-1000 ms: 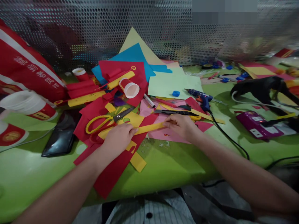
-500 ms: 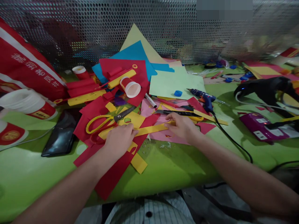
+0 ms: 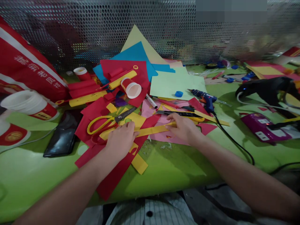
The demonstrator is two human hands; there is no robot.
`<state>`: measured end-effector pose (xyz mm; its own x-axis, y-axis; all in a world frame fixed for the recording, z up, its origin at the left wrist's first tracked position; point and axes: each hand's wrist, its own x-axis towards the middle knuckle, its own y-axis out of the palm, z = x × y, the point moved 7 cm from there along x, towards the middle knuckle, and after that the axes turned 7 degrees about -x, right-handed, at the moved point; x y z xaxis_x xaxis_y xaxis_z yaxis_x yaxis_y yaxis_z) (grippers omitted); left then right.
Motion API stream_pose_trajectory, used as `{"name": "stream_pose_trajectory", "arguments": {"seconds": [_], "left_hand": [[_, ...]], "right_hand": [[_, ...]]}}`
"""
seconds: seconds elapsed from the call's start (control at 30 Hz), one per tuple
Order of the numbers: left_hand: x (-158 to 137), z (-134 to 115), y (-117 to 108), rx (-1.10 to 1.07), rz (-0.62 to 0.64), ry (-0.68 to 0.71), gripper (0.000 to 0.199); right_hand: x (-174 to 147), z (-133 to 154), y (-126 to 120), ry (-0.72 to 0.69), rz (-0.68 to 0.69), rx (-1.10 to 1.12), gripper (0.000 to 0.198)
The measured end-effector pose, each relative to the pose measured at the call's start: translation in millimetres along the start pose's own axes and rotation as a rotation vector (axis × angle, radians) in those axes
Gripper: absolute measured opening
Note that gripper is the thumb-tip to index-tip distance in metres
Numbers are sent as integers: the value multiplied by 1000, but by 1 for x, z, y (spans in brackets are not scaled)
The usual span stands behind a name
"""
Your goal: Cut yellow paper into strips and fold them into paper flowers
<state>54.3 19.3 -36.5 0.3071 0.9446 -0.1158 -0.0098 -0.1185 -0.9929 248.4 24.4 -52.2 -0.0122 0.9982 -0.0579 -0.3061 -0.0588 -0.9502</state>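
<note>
In the head view, your left hand and right hand each had a narrow grip, pinching one end of the thin yellow strip. It spanned the gap between them near the middle of the front edge of the smooth green bench, its long axis slanting slightly toward the far right corner; neither hand was nearer. Beneath lay matte red paper and crinkled-looking pink paper; loop-handled metal scissors lay beside your left hand.

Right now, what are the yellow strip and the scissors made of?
The yellow strip looks like paper or thin card: flat, thin, matte. On the scissors, the grey, dull-sheened blades seem metal; the smooth yellow and red handles are probably plastic.
</note>
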Motion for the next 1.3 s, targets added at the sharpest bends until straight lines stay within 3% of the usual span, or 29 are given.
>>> {"name": "stream_pose_trajectory", "arguments": {"seconds": [0.1,0.2,0.33,0.47,0.7,1.0,1.17,1.3], "left_hand": [[-8,-22,-7,149,-175,253,31],[-15,-42,1,203,-125,479,34],[-12,-46,10,188,42,457,28],[-11,-49,11,161,90,415,30],[-12,-40,6,51,95,388,41],[-12,-2,10,-24,156,293,50],[-18,10,1,-36,177,252,41],[-23,4,-11,-1,125,248,40]], "right_hand": [[-3,3,-5,-30,-78,-118,22],[-12,23,-10,-252,-221,-338,20],[-31,52,7,-675,-187,-563,27],[-42,62,20,-854,-126,-554,23],[-49,51,22,-783,-158,-529,39],[-44,9,9,-549,-41,-466,51],[-42,4,6,-563,-43,-493,51],[-43,15,1,-560,-20,-549,42]]}}
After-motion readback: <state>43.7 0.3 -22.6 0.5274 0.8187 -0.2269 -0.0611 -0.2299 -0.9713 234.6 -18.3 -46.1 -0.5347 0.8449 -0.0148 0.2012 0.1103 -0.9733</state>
